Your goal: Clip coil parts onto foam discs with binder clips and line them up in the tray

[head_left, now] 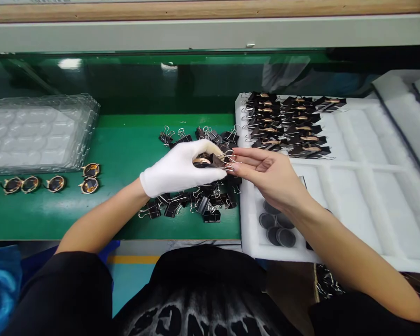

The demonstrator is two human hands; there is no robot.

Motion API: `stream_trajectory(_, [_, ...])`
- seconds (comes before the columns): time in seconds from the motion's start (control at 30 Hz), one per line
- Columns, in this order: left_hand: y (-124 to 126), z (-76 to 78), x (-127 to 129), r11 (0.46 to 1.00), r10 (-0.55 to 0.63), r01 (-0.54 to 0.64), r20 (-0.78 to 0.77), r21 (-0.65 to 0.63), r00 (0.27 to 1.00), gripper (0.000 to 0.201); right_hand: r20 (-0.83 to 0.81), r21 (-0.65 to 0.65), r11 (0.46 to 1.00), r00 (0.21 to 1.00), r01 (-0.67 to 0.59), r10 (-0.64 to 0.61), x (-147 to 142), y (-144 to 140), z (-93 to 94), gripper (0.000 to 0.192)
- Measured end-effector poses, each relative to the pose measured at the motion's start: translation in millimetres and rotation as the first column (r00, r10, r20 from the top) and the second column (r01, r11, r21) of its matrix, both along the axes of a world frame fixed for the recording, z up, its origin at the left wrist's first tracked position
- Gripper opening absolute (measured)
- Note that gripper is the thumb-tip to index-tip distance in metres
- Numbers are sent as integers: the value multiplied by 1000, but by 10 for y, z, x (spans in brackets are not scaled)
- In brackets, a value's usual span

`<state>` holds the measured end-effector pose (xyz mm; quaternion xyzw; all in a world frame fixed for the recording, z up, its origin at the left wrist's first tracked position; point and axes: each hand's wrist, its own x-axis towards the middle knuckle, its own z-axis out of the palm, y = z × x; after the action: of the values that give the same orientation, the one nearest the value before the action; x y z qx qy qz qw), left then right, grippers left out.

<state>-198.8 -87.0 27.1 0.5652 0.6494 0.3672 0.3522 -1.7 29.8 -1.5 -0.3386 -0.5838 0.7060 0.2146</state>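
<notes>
My left hand (182, 170), in a white glove, curls around a gold-rimmed round frame piece (202, 161) that has a black binder clip on it. My bare right hand (266, 172) pinches the wire handles of a black binder clip (220, 159) at the right side of that piece. Much of the piece is hidden by the glove. Beneath and around my hands, loose black binder clips (212, 216) lie scattered on the green table (119, 140). Clipped gold pieces (303, 128) stand in rows in the white foam tray (357, 175) to the right.
Stacked clear plastic trays (38, 135) are at the left. Several gold-rimmed round frame pieces (56, 183) lie in front of them. Dark round lenses (286, 237) sit in the foam tray's near compartment. A pale ledge (196, 35) runs along the back.
</notes>
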Motion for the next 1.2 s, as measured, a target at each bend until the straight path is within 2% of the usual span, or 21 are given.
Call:
stream_trajectory(0.13, [-13,-21,27,1000,-8,7,-78,-6,997,31,-23,-195,980,999,-35,31,5,72,-28,59])
stream_trajectory(0.23, [-38,-45,47,1000,-23,24,-121,14,992,30,-22,-251,966,998,-59,55,9,109,-35,54])
stream_trajectory(0.3, [-51,-42,58,998,-38,43,-133,36,990,29,-25,-240,968,997,-75,71,12,122,-56,55])
stream_trajectory(0.4, [-50,4,56,999,-32,35,-56,37,998,27,-65,-218,974,997,-55,42,16,120,-121,53])
stream_trajectory(0.53, [-10,36,-16,990,123,-127,66,58,990,26,-124,-204,979,992,-2,-24,22,103,-217,46])
stream_trajectory(0.63, [20,-26,-97,966,226,-242,148,97,963,35,-143,-176,984,989,21,-47,27,97,-266,43])
stream_trajectory(0.73, [39,-96,-130,949,282,-300,164,97,945,39,-148,-168,985,987,39,-64,23,88,-305,43])
stream_trajectory(0.93, [75,-120,-15,920,342,-372,208,125,916,36,-148,-178,984,988,15,-42,-5,29,-334,41])
stream_trajectory(1.2, [63,-149,164,886,426,-454,220,93,877,36,-118,-188,982,991,32,-55,-44,-57,-303,47])
